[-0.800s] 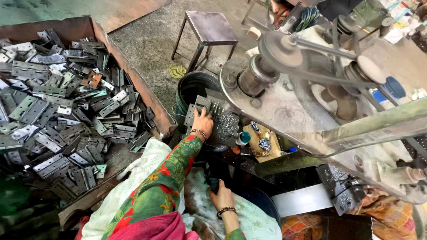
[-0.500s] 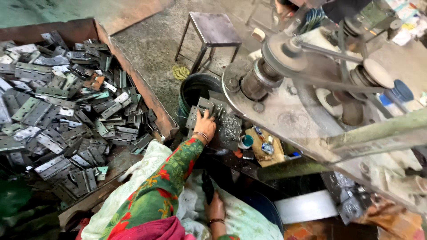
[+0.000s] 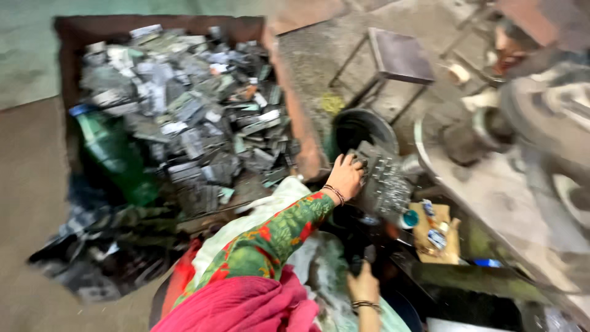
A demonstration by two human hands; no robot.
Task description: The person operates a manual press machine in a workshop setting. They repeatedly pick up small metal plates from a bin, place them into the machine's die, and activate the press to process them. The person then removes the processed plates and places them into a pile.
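Left hand [image 3: 346, 176]: grasping grey metal pieces [image 3: 381, 181], steadying the stack. Right hand [image 3: 364, 286]: clenched on a dark tool [image 3: 362, 258].

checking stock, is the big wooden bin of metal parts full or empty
Full: the wooden bin is heaped with grey metal parts up to its rim.

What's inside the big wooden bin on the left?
The wooden bin is heaped with flat grey metal scrap pieces, plus a green sheet at its near left. The bin's floor and lower layers are covered by the pile.
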